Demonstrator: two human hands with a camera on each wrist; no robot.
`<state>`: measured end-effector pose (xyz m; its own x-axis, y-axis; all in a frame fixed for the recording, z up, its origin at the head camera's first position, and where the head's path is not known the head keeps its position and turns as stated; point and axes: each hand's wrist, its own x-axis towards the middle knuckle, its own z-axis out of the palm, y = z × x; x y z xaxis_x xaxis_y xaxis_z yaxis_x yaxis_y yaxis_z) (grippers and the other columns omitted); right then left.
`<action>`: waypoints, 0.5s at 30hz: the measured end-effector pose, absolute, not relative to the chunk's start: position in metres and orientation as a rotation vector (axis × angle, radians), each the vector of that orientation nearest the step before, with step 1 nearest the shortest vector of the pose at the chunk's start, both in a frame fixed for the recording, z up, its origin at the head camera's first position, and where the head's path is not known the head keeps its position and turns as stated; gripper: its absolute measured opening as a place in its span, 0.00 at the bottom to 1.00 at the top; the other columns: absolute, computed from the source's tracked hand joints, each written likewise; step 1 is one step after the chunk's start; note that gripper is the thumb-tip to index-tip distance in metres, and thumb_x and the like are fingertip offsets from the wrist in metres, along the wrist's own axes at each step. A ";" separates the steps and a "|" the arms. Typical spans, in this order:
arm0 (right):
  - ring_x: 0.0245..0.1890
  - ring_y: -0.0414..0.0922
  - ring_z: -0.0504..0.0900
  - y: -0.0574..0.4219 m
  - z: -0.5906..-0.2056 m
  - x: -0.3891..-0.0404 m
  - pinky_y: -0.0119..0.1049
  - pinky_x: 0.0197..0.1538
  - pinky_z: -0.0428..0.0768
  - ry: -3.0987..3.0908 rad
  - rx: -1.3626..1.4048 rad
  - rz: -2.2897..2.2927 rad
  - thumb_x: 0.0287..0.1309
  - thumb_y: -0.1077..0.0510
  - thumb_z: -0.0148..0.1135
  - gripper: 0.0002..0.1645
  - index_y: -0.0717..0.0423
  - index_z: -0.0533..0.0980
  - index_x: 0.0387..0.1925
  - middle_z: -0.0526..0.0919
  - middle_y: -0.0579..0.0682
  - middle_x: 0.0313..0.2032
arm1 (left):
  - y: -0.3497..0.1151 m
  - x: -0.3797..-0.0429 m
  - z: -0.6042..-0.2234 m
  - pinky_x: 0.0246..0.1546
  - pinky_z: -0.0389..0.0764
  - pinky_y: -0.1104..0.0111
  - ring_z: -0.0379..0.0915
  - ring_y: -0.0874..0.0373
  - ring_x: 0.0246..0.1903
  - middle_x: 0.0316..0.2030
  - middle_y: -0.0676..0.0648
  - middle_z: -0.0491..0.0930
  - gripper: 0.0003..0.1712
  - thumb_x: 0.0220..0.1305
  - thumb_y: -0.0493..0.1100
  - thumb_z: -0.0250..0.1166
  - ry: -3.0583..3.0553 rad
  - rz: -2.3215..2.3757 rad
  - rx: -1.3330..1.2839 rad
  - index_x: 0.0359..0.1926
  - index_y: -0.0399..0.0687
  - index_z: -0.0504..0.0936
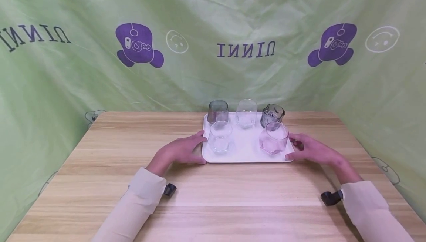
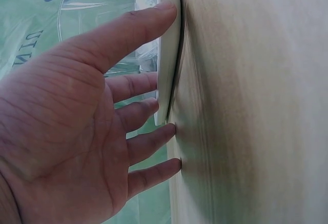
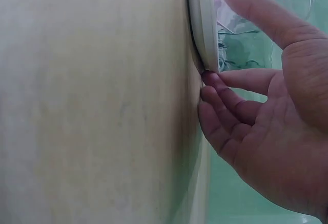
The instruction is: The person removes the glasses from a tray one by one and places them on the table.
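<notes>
Squaring up the white tray (image 1: pixel 246 149) with both hands, judging by the two-ended hold; likely a shift, lift or set-down step, can't tell which from one moment. Should call next for even force at both ends and a level path, to avoid sliding or clinking the glassware. Lies flat on the wood-grain table (image 1: pixel 186 212) near the far edge, between the hands, touching both. Carries five glasses, all upright: smoky grey tumbler (image 1: pixel 217 111) back left, clear tumbler (image 1: pixel 246 111) back middle, dark wavy glass (image 1: pixel 273 115) back right, clear faceted glass (image 1: pixel 220 140) front left, pink-tinted faceted glass (image 1: pixel 273 144) front right. Seeing the left hand (image 1: pixel 188 149) spread wide along the left edge: fingers mostly straight, thumb (image 2: pixel 154 21) on the rim near the front corner, index and middle against the side, ring and little fingertips down on the table just beside. Seeing the right hand (image 1: pixel 307 149) narrower, gripping the right end: thumb by the near corner, index reaching straight to the edge, other fingers curled in low against the tray's edge and the table. Can't tell how far under the rim, or how firm the hold
</notes>
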<state>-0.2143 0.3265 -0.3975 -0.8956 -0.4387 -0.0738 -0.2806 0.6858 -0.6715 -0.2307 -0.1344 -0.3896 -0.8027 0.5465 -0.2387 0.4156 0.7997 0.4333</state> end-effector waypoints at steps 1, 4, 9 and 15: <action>0.64 0.69 0.67 0.327 -0.398 -0.214 0.68 0.66 0.65 2.663 -0.590 -1.016 0.57 0.50 0.77 0.55 0.75 0.59 0.73 0.68 0.74 0.64 | -0.134 -0.230 -0.389 0.71 0.62 0.50 0.57 0.43 0.73 0.81 0.46 0.46 0.47 0.60 0.59 0.74 2.635 0.521 0.728 0.76 0.51 0.66; 0.69 0.73 0.59 0.327 -0.401 -0.215 0.71 0.69 0.57 2.650 -0.635 -1.041 0.54 0.51 0.79 0.58 0.76 0.57 0.73 0.61 0.77 0.68 | -0.134 -0.229 -0.388 0.72 0.62 0.51 0.57 0.44 0.74 0.81 0.47 0.46 0.48 0.60 0.59 0.74 2.637 0.523 0.719 0.77 0.53 0.66; 0.69 0.74 0.57 0.325 -0.401 -0.214 0.73 0.68 0.55 2.681 -0.625 -1.014 0.49 0.50 0.82 0.63 0.75 0.56 0.74 0.59 0.78 0.69 | -0.135 -0.229 -0.389 0.72 0.61 0.51 0.55 0.45 0.75 0.81 0.47 0.47 0.48 0.60 0.59 0.74 2.640 0.547 0.732 0.77 0.53 0.66; 0.68 0.75 0.56 0.325 -0.403 -0.213 0.77 0.65 0.55 2.722 -0.588 -0.947 0.49 0.45 0.81 0.66 0.72 0.54 0.76 0.57 0.78 0.70 | -0.136 -0.230 -0.392 0.73 0.60 0.52 0.54 0.46 0.75 0.81 0.47 0.48 0.48 0.59 0.60 0.75 2.649 0.559 0.748 0.76 0.52 0.67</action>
